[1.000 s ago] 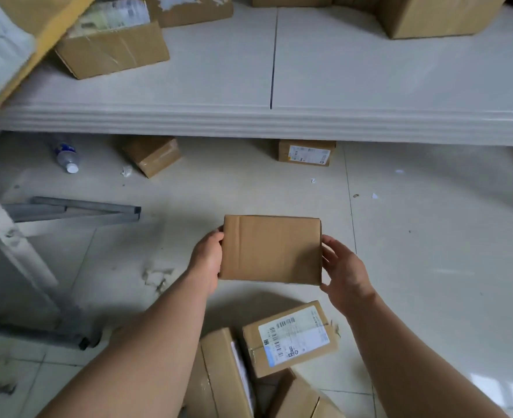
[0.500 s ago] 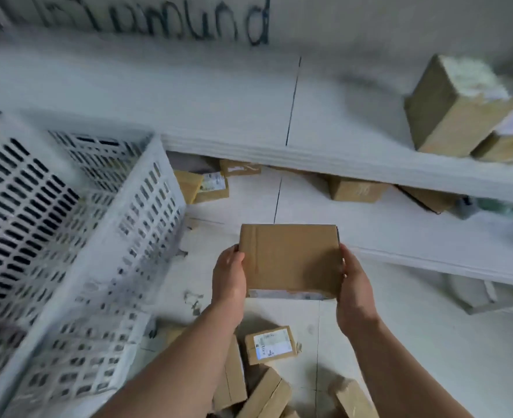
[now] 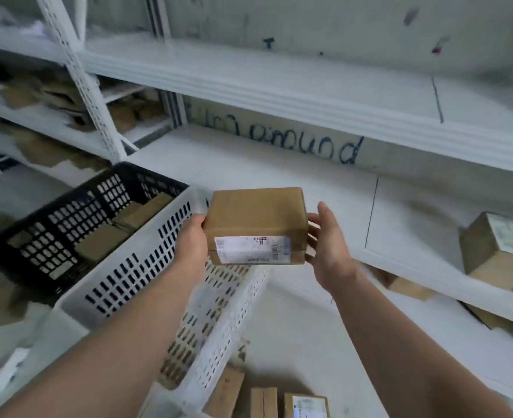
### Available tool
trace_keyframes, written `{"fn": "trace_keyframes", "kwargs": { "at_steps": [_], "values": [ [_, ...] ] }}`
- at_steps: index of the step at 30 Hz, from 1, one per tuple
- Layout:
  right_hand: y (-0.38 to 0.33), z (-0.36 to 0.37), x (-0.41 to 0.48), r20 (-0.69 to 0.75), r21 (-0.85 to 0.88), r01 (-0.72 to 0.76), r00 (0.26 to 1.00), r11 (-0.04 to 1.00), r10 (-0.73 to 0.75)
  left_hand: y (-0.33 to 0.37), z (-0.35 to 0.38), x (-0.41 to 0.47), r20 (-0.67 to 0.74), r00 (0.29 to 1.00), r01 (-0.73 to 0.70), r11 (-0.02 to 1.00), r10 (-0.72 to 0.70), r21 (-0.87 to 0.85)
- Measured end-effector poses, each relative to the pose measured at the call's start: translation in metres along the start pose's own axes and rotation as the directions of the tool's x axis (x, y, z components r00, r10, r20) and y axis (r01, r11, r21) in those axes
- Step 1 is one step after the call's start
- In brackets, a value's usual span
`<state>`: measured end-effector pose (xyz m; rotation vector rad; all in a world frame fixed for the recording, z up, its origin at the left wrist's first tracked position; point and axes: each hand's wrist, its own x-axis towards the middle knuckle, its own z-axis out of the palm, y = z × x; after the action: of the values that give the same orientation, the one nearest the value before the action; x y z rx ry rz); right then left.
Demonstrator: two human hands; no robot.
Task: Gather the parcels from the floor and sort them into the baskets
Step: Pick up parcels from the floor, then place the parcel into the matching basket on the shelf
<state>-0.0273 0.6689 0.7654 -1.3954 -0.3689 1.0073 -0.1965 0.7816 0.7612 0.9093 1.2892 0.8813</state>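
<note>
With left grip (image 3: pixel 190 245) clasping the box (image 3: pixel 255 214) and right grip (image 3: pixel 329 248) flat against it, read the label (image 3: pixel 249 248) before choosing the basket (image 3: pixel 122 267) beneath.

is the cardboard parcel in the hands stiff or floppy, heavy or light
Probably stiff: the parcel shows square edges. Likely light: the left hand grips one side, the right hand open beside it. Flat faces: unlikely to roll.

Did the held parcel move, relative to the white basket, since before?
Yes. The parcel moved left toward the white basket: earlier it was beside its wall, now it overlaps its far corner.
</note>
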Motion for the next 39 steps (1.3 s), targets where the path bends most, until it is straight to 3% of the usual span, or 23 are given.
{"fn": "trace_keyframes", "kwargs": {
  "at_steps": [5,9,15,24,29,39],
  "values": [
    [0.047,0.099,0.039,0.076,-0.174,-0.081,0.993,0.981,0.096,0.002,-0.074,0.079,-0.04,0.99,0.137,0.985,-0.134,0.101],
    [0.11,0.149,0.096,-0.089,-0.161,-0.291,0.956,0.943,0.28,-0.009,-0.093,0.151,-0.033,0.98,0.201,0.95,-0.199,0.238],
    [0.149,0.177,0.149,-0.274,-0.007,-0.444,0.862,0.896,0.426,-0.026,-0.083,0.23,0.018,0.962,0.234,0.856,-0.272,0.46],
    [0.188,0.177,0.207,-0.349,0.149,-0.398,0.835,0.905,0.424,-0.074,-0.067,0.311,0.105,0.924,0.229,0.752,-0.368,0.618],
    [0.189,0.18,0.19,-0.248,0.268,-0.385,0.858,0.883,0.449,-0.074,-0.066,0.299,0.086,0.907,0.258,0.705,-0.412,0.66],
    [0.129,0.145,0.085,-0.257,0.31,-0.209,0.921,0.928,0.293,-0.048,-0.044,0.175,0.134,0.976,0.074,0.838,-0.173,0.541]
  ]
}}
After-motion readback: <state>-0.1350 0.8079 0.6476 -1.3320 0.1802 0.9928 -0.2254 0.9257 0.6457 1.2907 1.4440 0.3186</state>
